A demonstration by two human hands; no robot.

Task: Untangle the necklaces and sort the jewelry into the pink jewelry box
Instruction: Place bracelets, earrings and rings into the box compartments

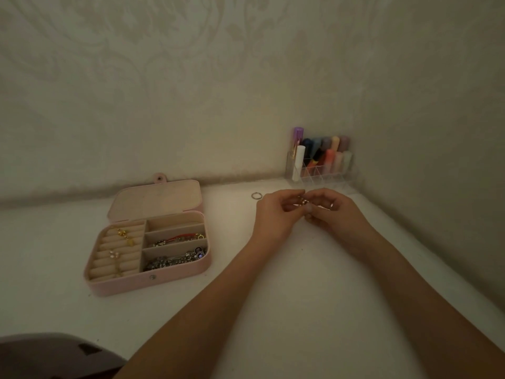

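Patterned wallpaper is closing in a dim corner where a white table point(273, 310) is carrying the work. Near the back of it, the left hand point(276, 214) and the right hand point(334, 212) are meeting, fingers curled, and together they are pinching a small gold piece point(302, 201); what kind of piece it is I cannot tell, as the fingers are hiding most of it. A ring point(256, 195) is lying on the table just left of the hands. Well apart to the left, the pink box point(147, 283) is standing open, gold pieces sitting in its ring rolls, a red cord and chains lying in its right compartments.

Sorting seems well along; the hands are probably freeing or checking this piece. Next it is likely calling for a carry leftward to a fitting compartment, the pinch kept firm so nothing drops.
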